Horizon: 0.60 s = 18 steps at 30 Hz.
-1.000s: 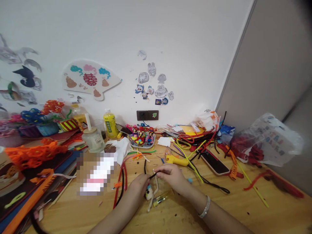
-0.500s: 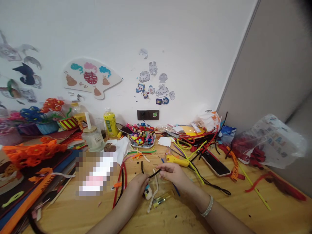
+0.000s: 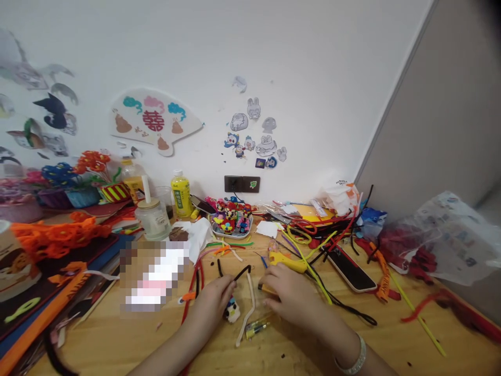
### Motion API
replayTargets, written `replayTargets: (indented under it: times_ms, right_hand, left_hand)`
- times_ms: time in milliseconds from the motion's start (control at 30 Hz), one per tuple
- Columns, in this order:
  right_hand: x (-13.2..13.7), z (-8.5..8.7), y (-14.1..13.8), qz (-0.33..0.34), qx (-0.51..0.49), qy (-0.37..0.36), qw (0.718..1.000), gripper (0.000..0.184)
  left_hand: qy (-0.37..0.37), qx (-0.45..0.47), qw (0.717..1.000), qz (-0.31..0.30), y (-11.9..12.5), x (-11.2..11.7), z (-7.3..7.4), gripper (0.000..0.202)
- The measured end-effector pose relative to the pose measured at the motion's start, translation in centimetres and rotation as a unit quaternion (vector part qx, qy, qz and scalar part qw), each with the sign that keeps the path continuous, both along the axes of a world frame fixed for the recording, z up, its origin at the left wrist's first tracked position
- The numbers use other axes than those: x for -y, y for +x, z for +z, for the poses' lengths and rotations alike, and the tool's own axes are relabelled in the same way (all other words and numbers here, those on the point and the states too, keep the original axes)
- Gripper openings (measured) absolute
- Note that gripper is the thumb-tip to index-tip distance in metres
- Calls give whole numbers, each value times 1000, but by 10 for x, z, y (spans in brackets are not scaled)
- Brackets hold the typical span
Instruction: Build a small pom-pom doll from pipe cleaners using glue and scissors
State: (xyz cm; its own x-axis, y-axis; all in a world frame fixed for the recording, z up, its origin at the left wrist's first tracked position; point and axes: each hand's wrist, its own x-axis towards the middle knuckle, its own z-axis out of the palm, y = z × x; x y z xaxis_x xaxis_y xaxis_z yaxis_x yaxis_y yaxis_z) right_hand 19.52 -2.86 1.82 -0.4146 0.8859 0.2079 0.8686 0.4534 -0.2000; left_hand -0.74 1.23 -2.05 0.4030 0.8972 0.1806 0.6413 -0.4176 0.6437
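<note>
My left hand (image 3: 213,300) pinches a bent black pipe cleaner (image 3: 235,274) just above the wooden table (image 3: 117,344). A small white fuzzy figure (image 3: 232,312) lies right under that hand. My right hand (image 3: 287,298) rests on the table to the right with curled fingers on a small orange and black tool (image 3: 265,288). A white pipe cleaner (image 3: 248,308) runs between the two hands, and a clear yellow lighter (image 3: 256,328) lies just in front of them.
A yellow glue gun (image 3: 287,261), a phone (image 3: 350,271) and a tangle of coloured pipe cleaners (image 3: 321,235) lie beyond my right hand. A plastic bag (image 3: 442,235) sits far right. A jar (image 3: 152,219), a yellow bottle (image 3: 180,194) and orange craft pieces (image 3: 55,237) crowd the left.
My right hand has let go of the black pipe cleaner's end and dropped to the table onto the small orange tool. My left hand keeps the black piece. The view shifted slightly.
</note>
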Motion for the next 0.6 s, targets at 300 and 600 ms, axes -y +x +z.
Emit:
replayTargets:
  times_ms: [300,600]
  right_hand:
    - [-7,-18,-15,-135,121,-18,983,17]
    - [-5,-18,-21,-201,-10,-43,979,25]
  left_hand:
    - [-23,9,1000,-15,2,3,10,28]
    - [-86,53,995,-27,3,3,6,27]
